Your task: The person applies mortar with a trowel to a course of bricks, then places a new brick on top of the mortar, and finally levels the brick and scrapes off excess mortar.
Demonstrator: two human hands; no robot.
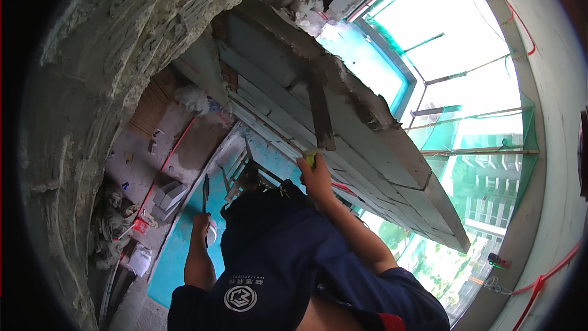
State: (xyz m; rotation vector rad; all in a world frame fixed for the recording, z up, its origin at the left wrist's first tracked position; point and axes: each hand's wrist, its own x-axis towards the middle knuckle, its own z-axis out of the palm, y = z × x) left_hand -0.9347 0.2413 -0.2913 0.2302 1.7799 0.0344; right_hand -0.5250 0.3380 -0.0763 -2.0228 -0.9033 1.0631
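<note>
My right hand (315, 178) is raised against the face of a grey block wall (380, 153). Its fingers are closed round a small yellow-green object (310, 160) of a kind I cannot make out. Just above it, a dark vertical strip (320, 116) runs down from the rough mortar (355, 89) along the wall's top edge. Lower on the left, my left hand (201, 223) is closed on a dark, narrow hand tool (206, 191) pointing upward. Its exact kind is unclear. Beside that hand shows part of a white round thing (212, 233).
A metal ladder-like frame (236, 175) stands below me on the blue floor (177, 263). Grey blocks (168, 199), bags (139, 260) and a red pipe (168, 159) lie at left. Rough concrete (79, 116) rises close by. Right are window openings with green netting (447, 132) and a small green-lit device (499, 262).
</note>
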